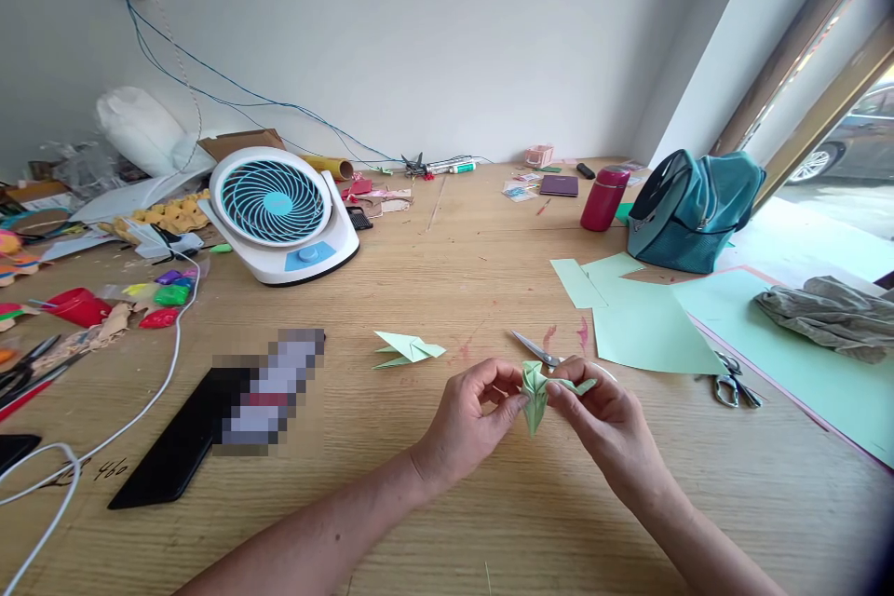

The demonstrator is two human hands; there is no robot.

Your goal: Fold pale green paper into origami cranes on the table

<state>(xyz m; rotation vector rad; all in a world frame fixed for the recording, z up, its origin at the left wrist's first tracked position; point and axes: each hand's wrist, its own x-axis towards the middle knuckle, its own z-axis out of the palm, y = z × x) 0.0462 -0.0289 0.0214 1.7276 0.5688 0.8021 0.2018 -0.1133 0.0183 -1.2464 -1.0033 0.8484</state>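
Observation:
Between my two hands is a folded piece of light green paper (535,396), held just above the wooden table. My left hand (475,405) pinches its left side between thumb and fingers. With thumb and fingertips, my right hand (597,410) grips its right side, and a narrow green point sticks out past the fingers. Behind the hands lies a pair of scissors (535,349), blades pointing left and away; my right hand hides part of it. Left of my hands, another folded green paper piece (411,349) with pointed ends rests on the table.
Green paper sheets (649,326) lie at right, with another pair of scissors (733,384) by their edge. Farther back stand a red flask (604,198) and a teal bag (698,209). A white fan (279,214) stands back left. A black flat case (182,438) and white cable lie left.

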